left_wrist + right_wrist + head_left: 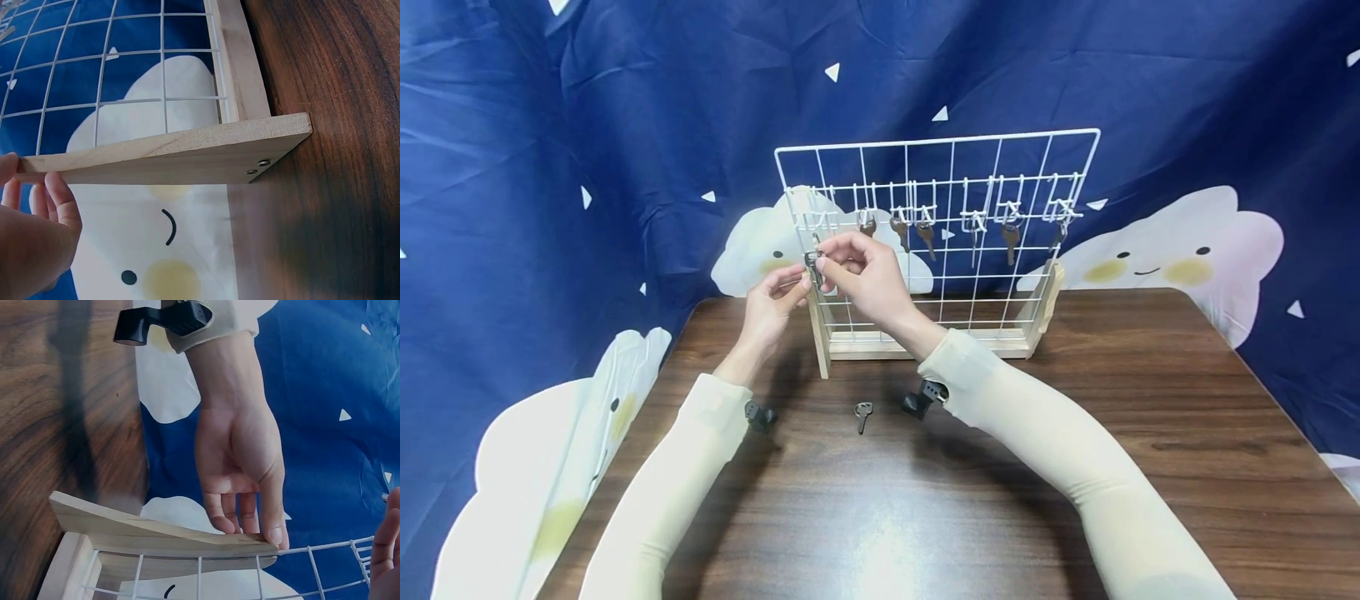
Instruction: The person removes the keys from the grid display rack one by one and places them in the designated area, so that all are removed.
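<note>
My left hand [769, 310] pinches the upper end of the wooden side post [156, 153] of a white wire grid rack [951, 275]; the left wrist view shows thumb and fingers on either side of the wood. Just above and to its right, my right hand [871, 277] pinches a dark metal key [812, 262] in front of the grid's left end, below a white hook [822, 222]. Part of that key is hidden by the fingers. Only some fingers of the right hand show at the edge of the right wrist view. A second key [862, 417] lies on the table.
Several keys hang from white hooks along the grid, among them a brown key [1011, 242] towards the right. The rack stands on a wooden base [925, 346] on a dark wooden table [1150, 433]. Behind hangs a blue curtain [662, 100] with cloud prints.
</note>
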A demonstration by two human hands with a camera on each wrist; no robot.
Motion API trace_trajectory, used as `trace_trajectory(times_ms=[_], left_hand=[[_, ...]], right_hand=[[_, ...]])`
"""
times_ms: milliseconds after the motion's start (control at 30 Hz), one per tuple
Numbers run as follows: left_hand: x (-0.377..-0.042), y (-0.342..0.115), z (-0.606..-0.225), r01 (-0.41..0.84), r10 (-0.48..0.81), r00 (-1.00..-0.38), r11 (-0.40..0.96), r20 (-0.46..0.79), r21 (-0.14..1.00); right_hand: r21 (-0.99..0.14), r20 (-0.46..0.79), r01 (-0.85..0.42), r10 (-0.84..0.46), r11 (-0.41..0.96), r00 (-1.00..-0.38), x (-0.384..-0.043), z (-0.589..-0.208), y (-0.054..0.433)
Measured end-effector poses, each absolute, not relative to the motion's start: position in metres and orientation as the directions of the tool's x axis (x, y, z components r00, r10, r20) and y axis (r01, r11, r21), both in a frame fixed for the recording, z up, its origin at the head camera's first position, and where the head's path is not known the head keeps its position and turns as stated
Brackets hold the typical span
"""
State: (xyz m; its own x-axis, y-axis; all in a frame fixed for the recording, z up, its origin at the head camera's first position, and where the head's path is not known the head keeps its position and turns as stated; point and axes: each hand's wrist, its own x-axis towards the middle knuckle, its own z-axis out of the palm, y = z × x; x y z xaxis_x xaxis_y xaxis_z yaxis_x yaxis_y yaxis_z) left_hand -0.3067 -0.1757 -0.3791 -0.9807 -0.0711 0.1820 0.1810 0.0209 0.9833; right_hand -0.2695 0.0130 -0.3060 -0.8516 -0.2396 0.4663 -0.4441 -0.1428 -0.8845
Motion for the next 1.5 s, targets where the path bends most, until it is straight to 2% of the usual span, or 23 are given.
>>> trace_trajectory(times_ms=[200,567,867,1133,1500], left_hand=[[-0.306,-0.176,-0.380,0.185,-0.068,-0.980,0.029,0.186,0.982],[-0.306,-0.175,-0.380,0.185,-0.070,-0.980,0.016,0.186,0.983],[-0.305,-0.175,-0.379,0.185,-0.067,-0.980,0.012,0.185,0.983],[-0.305,-0.176,-0.380,0.184,-0.064,-0.981,0.026,0.185,0.983],[-0.305,-0.176,-0.378,0.196,-0.055,-0.979,0.009,0.197,0.980]], right_hand=[[-0.904,0.427,-0.403,-0.246,-0.144,-0.870,-0.267,-0.316,0.021],[-0.934,0.356,-0.352,-0.256,-0.061,-0.899,-0.265,-0.341,0.039],[-0.931,0.351,-0.366,-0.285,0.000,-0.892,-0.260,-0.358,0.051],[-0.932,0.298,-0.345,-0.300,0.115,-0.906,-0.253,-0.379,0.060],[-0.968,0.178,-0.222,-0.305,0.117,-0.936,-0.246,-0.401,0.067]])
